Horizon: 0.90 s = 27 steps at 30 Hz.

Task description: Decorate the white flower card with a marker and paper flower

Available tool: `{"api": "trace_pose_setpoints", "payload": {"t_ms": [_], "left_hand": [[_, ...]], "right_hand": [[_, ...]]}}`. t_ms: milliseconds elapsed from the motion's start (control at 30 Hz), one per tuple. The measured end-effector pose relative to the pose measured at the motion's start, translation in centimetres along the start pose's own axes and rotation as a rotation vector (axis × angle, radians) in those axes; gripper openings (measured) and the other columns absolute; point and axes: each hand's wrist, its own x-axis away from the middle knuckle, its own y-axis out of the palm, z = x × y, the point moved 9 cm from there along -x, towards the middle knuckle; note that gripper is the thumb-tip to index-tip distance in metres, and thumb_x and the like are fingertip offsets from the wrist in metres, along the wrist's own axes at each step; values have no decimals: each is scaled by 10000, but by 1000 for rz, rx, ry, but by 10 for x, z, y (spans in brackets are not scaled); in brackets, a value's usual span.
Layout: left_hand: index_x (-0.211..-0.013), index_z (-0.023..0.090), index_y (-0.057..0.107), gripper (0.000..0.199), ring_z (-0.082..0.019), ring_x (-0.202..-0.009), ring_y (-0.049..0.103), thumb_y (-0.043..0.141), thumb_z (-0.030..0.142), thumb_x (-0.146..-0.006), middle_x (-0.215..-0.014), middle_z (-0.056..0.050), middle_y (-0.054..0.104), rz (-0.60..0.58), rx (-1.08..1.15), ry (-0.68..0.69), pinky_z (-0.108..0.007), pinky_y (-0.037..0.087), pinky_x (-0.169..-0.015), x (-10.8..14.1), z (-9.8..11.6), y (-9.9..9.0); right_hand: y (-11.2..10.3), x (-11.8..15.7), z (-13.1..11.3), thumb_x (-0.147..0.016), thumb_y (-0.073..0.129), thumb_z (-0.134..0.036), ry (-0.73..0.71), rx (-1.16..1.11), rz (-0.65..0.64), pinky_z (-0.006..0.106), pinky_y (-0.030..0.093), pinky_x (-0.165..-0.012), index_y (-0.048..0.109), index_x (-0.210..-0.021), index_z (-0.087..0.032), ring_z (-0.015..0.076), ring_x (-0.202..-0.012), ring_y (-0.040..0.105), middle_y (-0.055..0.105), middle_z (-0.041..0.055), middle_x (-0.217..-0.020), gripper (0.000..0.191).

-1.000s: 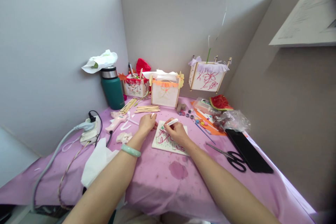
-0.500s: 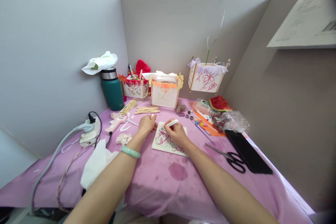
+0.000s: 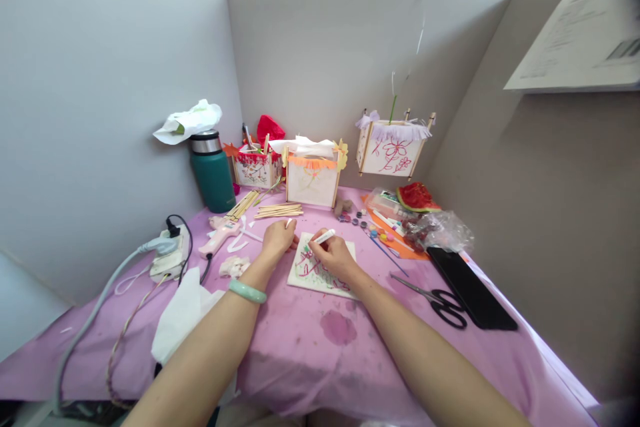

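A white marker (image 3: 325,236) is pinched in my right hand (image 3: 336,257), its tip down on the upper left part of a white panel (image 3: 306,278). Pink and red branch-like lines and green marks cover much of that panel, which lies flat on the purple cloth. Part of the drawing is hidden under my right hand. My left hand (image 3: 278,240) rests just left of the panel, fingers closed, with a small white piece (image 3: 289,222) like a marker cap sticking out at the top. A pale green bangle (image 3: 247,291) circles my left wrist.
Scissors (image 3: 440,303) and a black phone-like slab (image 3: 473,287) lie to the right. Behind stand a paper lantern (image 3: 313,183) and bundled sticks (image 3: 279,211); another lantern (image 3: 390,150) hangs. At left are a pink glue gun (image 3: 220,239), a green bottle (image 3: 213,177) and a power strip (image 3: 173,253).
My right hand and the marker have shifted very slightly left over the panel. My left hand stays in place, and the whole view has moved a little.
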Motion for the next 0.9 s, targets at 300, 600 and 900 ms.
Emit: {"api": "trace_pose_setpoints", "payload": {"t_ms": [300,600,900], "left_hand": [[-842,133,618,366,-141,-530,656,354,383,-884,-733,-94,723,-4,6,0,-192,457,-442,2,3,-1],[-765,153,636,403,-137,-545,609,381,445,-876,-670,-57,689,147,-70,95,-211,389,-510,7,14,-20],[-941,148,679,408,-166,-681,584,371,411,-894,-739,-40,671,238,-127,530,-241,378,-614,25,59,-24]], "right_hand": [[-1,0,1,-805,498,-305,-2,-1,10,216,337,-529,522,-705,-190,114,-533,458,482,-44,-575,154],[-33,-4,10,-827,527,-387,21,-113,241,217,366,-508,567,-802,-176,110,-517,461,497,-34,-586,217],[-94,-5,1,-838,540,-436,34,-270,424,213,401,-489,607,-930,-168,100,-509,499,565,-18,-639,292]]}}
